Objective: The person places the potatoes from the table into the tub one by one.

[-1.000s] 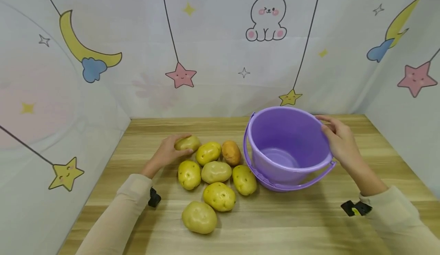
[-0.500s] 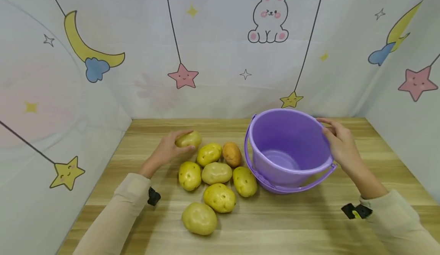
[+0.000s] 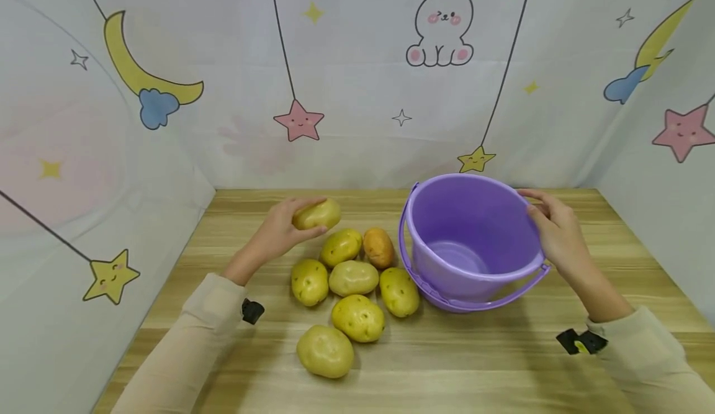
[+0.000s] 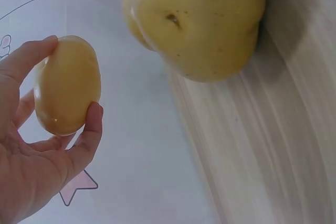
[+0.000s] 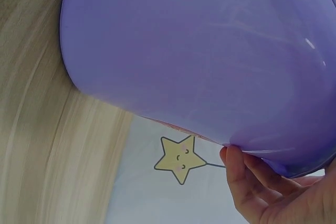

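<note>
My left hand (image 3: 277,231) holds a pale yellow potato (image 3: 321,214) between thumb and fingers. In the left wrist view, this potato (image 4: 68,85) shows apart from the table. On the right, my right hand (image 3: 561,231) grips the rim of a purple bucket (image 3: 475,215), fingers along the rim's far right side. Nothing lies on the visible part of the bucket's floor. Its handle (image 3: 497,304) hangs down at the front. Between the hands several yellow potatoes (image 3: 354,278) lie grouped on the table, with a browner orange one (image 3: 378,247) nearest the back.
The wood-grain table (image 3: 424,370) is bounded at the back and sides by white cloth (image 3: 357,79) printed with stars, moons and a rabbit. One potato (image 3: 325,351) lies closest to the front. Another potato (image 3: 399,292) is right beside the bucket.
My left hand has lifted its potato off the table and moved it slightly right and toward the back. The right hand keeps its grip on the bucket; the bucket has not visibly moved.
</note>
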Motion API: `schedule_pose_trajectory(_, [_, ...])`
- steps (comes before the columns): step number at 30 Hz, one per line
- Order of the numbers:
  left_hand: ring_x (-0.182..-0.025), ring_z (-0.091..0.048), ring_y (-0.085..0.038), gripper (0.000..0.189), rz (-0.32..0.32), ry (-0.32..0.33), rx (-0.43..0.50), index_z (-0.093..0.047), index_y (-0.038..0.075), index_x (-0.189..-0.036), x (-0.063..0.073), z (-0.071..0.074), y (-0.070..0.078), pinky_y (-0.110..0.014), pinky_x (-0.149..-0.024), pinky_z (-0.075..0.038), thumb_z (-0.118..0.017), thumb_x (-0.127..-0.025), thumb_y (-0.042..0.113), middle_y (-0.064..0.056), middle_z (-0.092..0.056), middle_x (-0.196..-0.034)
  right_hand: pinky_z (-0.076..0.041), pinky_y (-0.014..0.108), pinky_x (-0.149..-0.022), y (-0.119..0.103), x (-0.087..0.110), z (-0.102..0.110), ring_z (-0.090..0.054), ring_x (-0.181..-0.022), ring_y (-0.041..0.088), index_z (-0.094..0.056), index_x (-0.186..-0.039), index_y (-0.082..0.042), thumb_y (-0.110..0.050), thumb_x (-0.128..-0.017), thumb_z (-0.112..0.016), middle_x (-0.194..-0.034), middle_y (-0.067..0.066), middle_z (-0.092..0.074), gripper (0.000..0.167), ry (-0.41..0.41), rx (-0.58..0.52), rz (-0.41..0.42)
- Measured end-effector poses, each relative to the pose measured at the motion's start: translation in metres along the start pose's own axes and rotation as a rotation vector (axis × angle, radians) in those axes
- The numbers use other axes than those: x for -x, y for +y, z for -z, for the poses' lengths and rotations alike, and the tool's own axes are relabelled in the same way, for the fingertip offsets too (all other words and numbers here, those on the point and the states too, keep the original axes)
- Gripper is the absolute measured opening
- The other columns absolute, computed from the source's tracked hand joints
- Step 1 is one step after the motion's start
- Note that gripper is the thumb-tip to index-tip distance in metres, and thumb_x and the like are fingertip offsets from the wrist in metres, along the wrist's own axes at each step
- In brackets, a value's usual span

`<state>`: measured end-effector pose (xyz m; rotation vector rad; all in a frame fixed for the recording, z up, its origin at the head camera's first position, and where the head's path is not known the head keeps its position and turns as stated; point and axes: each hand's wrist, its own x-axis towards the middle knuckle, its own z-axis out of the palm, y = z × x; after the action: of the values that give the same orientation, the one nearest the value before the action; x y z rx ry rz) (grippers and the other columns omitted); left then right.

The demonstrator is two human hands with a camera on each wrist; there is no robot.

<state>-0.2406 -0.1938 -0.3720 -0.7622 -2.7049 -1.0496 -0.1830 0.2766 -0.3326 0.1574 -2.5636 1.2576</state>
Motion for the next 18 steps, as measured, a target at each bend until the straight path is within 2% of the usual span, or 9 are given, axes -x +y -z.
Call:
schedule_pose_trajectory(5, [-0.101,-0.057,-0.027,0.057,-0.015,0.009,0.008,-0.059,0.013,-0.139,-0.003,0.003,0.007,-0.037,-0.070,-0.048,-0.079,-0.088,0.029,-0.015,-0.061,-0.128,-0.052,0.025,-0.053,-0.001,-0.001,-0.001,-0.064,-0.063,0.010,-0.052,-0.138,0.006,-0.012,-0.106,-0.040,-0.099,0.033,-0.065,0.039,0.004,-0.006,0.001])
schedule_pose_trajectory(9, [-0.109,-0.056,-0.026,0.056,-0.030,0.009,0.019,-0.059,0.014,-0.140,-0.007,0.004,0.015,-0.037,-0.073,-0.050,-0.078,-0.089,0.029,-0.013,-0.059,-0.133,-0.052,0.025,-0.053,-0.001,-0.001,0.000,-0.064,-0.064,0.009,-0.051,-0.138,0.006,-0.012,-0.106,-0.040,-0.100,0.034,-0.065,0.039,0.005,-0.010,0.000])
schedule_pose_trajectory(15, [-0.094,-0.055,-0.024,0.058,-0.032,-0.004,0.032,-0.058,0.018,-0.142,-0.013,0.006,0.034,-0.036,-0.065,-0.050,-0.077,-0.089,0.032,-0.012,-0.060,-0.125,-0.052,0.026,-0.052,-0.001,-0.001,0.001,-0.064,-0.063,0.010,-0.052,-0.139,0.005,-0.012,-0.106,-0.040,-0.101,0.034,-0.065,0.039,0.002,0.009,-0.004])
schedule_pose_trajectory(18, [-0.096,-0.055,-0.023,0.057,-0.045,-0.006,0.053,-0.058,0.019,-0.142,-0.015,0.007,0.045,-0.035,-0.066,-0.051,-0.077,-0.089,0.032,-0.011,-0.060,-0.125,-0.051,0.025,-0.053,-0.002,-0.002,0.001,-0.063,-0.064,0.010,-0.051,-0.139,0.005,-0.012,-0.106,-0.039,-0.101,0.034,-0.065,0.040,-0.002,0.018,-0.003])
